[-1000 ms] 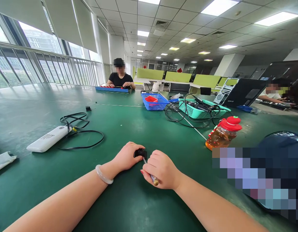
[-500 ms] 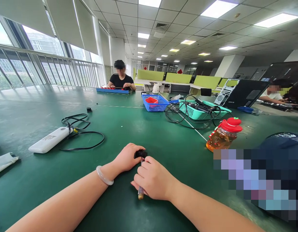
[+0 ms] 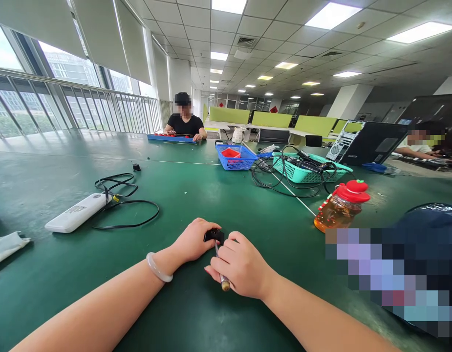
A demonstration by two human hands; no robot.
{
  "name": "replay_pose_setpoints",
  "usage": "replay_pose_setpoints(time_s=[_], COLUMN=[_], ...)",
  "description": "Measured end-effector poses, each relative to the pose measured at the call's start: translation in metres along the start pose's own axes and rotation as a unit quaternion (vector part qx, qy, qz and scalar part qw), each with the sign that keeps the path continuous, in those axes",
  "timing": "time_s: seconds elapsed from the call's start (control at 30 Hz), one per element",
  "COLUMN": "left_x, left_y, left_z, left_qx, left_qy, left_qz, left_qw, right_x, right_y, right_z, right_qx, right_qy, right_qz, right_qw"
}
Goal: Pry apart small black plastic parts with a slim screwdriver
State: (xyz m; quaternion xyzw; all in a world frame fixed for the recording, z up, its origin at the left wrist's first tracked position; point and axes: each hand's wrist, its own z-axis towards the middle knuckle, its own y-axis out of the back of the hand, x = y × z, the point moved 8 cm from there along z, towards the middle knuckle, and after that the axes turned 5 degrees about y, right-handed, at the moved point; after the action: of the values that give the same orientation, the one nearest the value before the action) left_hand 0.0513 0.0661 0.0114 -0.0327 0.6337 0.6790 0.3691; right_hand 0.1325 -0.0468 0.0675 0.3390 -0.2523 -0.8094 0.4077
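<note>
My left hand [image 3: 192, 240] rests on the green table [image 3: 226, 195] with its fingers closed round a small black part [image 3: 213, 235], pinning it to the surface. My right hand [image 3: 240, 265] is closed on a thin screwdriver [image 3: 222, 275] with a brown handle end. Its metal tip points at the black part. Both hands touch each other at the part. A pale bangle sits on my left wrist.
A white power strip [image 3: 76, 212] with black cable [image 3: 125, 195] lies at left. A bottle with a red lid [image 3: 341, 205] stands at right. Blue basket [image 3: 234, 156] and teal basket [image 3: 307, 168] with cables sit farther back. One person sits across the table, another at the right.
My right hand has turned the screwdriver: its handle end swung from right to straight down, then partly back. My left hand has stayed on the black part.
</note>
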Motion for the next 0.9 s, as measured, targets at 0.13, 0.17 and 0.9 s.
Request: replay_pose_setpoints(time_s=[0.13, 0.17, 0.9], left_x=[0.003, 0.003, 0.004], left_y=[-0.001, 0.0, 0.004], left_z=[0.0, 0.0, -0.002], left_qx=[-0.006, -0.007, -0.006], left_qy=[0.004, 0.006, 0.031], left_qz=[-0.004, -0.004, 0.02], left_qw=[1.0, 1.0, 0.999], right_x=[0.003, 0.004, -0.002], right_y=[-0.003, -0.005, -0.009], right_z=[0.001, 0.002, 0.0], right_qx=[0.009, 0.014, 0.063], right_qy=[0.002, 0.001, -0.032], right_qz=[-0.002, -0.003, 0.008], right_qw=[1.0, 1.0, 0.997])
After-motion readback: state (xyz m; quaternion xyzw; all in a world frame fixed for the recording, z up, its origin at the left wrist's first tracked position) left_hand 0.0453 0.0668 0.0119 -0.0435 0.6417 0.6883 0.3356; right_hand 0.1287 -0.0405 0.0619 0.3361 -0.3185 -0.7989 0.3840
